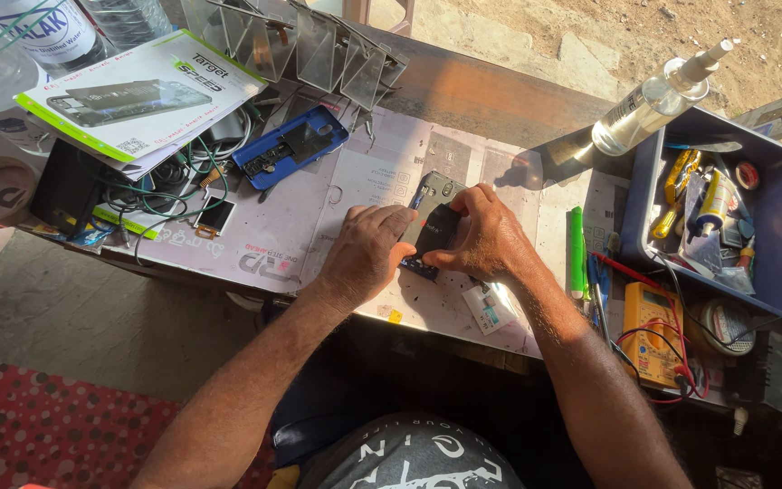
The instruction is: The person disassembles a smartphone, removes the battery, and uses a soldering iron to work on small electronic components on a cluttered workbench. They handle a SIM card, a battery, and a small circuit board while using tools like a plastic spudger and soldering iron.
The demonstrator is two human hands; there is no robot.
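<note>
Here, two hands, left hand (364, 256), right hand (484, 237), one phone (433, 225)

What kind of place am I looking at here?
Probably a small open-air phone repair bench: both hands press on an opened phone, a yellow multimeter lies beside it, and a blue bin holds tools. Sandy ground shows beyond the bench.

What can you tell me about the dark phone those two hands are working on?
The dark phone lies flat, back side up, on the pale work mat, its top end with a camera cluster pointing away. It looks like dark plastic or glass. The left hand and right hand press on its middle, covering most of it.
</note>
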